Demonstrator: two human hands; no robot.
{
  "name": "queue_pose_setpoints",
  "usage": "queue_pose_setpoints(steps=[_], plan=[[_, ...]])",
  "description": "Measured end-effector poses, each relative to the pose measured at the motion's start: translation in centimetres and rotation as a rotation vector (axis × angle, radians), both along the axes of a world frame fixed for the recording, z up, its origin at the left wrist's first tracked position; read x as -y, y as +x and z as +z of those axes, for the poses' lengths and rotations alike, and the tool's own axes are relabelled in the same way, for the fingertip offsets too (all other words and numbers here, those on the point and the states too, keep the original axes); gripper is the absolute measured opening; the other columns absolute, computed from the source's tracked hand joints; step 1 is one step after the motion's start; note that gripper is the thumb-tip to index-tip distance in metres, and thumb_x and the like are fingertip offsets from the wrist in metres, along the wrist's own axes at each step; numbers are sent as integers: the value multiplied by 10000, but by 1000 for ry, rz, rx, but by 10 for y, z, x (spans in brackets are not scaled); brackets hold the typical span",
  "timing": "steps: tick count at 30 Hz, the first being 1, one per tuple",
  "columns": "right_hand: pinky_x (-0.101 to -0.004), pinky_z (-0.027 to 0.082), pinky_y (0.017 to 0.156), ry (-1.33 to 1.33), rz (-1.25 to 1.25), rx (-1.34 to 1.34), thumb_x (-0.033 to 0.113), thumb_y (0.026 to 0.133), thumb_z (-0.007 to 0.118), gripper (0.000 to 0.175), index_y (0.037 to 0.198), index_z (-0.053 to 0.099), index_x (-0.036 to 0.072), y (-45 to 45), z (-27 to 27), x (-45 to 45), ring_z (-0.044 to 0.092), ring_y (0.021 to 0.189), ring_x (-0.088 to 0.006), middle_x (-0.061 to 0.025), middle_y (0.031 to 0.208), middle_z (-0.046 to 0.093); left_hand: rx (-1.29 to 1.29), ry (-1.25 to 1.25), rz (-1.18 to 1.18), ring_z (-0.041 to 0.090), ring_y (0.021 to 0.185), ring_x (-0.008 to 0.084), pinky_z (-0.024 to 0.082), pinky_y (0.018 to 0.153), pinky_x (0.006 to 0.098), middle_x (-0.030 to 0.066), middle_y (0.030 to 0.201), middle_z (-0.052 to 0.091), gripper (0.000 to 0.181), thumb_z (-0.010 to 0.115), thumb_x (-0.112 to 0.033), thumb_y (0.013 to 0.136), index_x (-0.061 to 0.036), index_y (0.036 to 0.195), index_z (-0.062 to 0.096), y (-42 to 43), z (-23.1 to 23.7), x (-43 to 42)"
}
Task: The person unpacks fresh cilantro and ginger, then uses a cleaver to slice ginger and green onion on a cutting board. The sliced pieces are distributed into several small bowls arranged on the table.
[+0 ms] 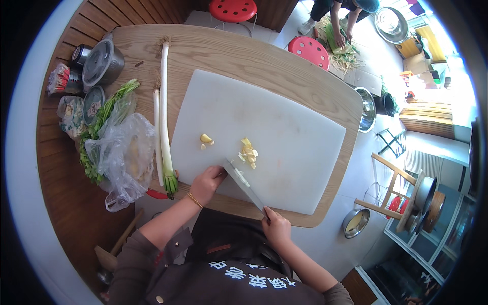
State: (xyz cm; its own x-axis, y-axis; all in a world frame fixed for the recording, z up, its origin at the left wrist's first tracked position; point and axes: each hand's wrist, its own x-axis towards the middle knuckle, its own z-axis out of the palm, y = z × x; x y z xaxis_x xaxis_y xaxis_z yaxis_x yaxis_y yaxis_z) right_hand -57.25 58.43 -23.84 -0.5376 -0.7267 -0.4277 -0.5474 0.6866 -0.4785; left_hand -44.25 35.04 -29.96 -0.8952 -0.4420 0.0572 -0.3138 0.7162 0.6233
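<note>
My right hand (277, 228) grips the handle of a cleaver (246, 188), its blade angled up and left over the near edge of a white cutting board (267, 110). Beside the blade's far end is my left hand (207, 186), fingers bent against or near it; whether they pinch anything is hidden. Thin pale slices (241, 177) lie along the blade. Further up the board is a small pile of yellowish slices (249, 153), apparently garlic or ginger. To its left sits a yellowish chunk (206, 138) with two small pale pieces below.
Two leeks (164, 110) lie left of the board, beside a clear plastic bag (127, 156) and leafy celery (110, 105). Lidded metal pot (102, 63) stands behind them. Red stools (309, 52) flank the wooden table (228, 49). A person (343, 23) handles cabbage on the floor.
</note>
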Motion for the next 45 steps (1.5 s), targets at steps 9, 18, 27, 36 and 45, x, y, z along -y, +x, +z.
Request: queue_pose_setpoints(steps=[9,18,27,36,45], plan=[[-415,541,630,72,27,71,135,787,641,335,1107,640,33,10,39,13,667,687,-314,-154,804,674,-1,-94,-52,597,969,225,543,698,326,52,1012,595,150,593,-52,736,-22,862,669,8,-11,0],[-434,538,636,109,43,41,143,804,622,311,1098,626,39,18,24,28,663,686,-336,-169,789,671,-4,-78,-20,602,1003,259,549,714,339,73,1043,614,174,600,-39,710,-24,865,678,6,-12,-2],[-432,538,655,6,20,21,151,802,632,326,1111,631,48,17,-8,30,664,698,-333,-167,826,678,-3,-45,8,615,971,260,542,741,341,85,1022,628,232,597,-18,723,-26,939,682,14,-16,-7],[-422,528,637,15,-3,-49,133,800,625,286,1073,661,56,-16,8,13,658,691,-312,-137,800,674,-140,50,44,625,909,254,543,702,347,79,968,632,205,635,-8,734,-27,934,678,-19,-13,-18],[-414,518,622,46,-25,4,119,800,620,274,1064,670,67,-8,42,7,648,662,-314,-129,763,665,-32,-91,-81,608,958,253,548,653,348,74,971,611,126,620,-36,718,-34,837,663,-18,-23,-12]])
